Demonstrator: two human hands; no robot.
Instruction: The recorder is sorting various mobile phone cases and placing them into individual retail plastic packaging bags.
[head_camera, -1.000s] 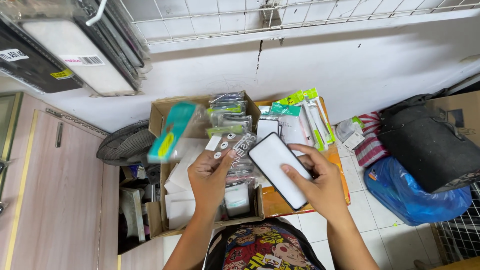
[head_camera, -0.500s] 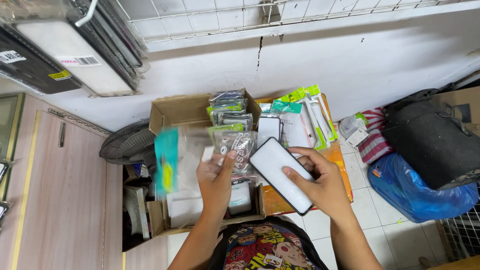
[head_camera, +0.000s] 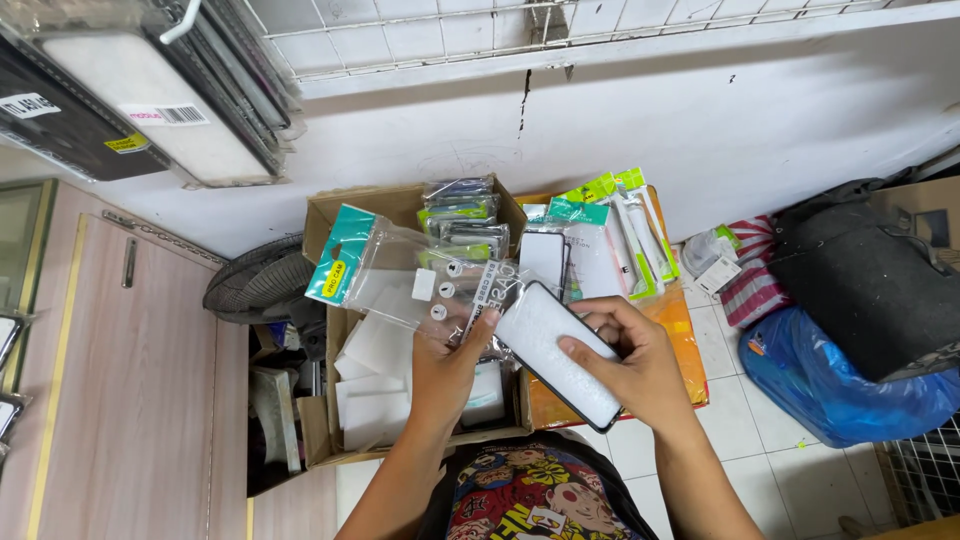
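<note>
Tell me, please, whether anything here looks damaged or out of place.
Yes: a dark vertical crack runs down the white wall above the open cardboard box. The clear plastic packet with a teal header and the black-edged phone case look undamaged.

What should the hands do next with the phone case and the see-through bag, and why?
Probably slide the phone case into the clear packet. The right hand holds the case right beside the packet's end, which the left hand grips over the cardboard box.

Hiding part of the cardboard box (head_camera: 322, 212) behind a clear packet (head_camera: 400, 280); blue bag (head_camera: 830, 385) running off the right edge.
</note>
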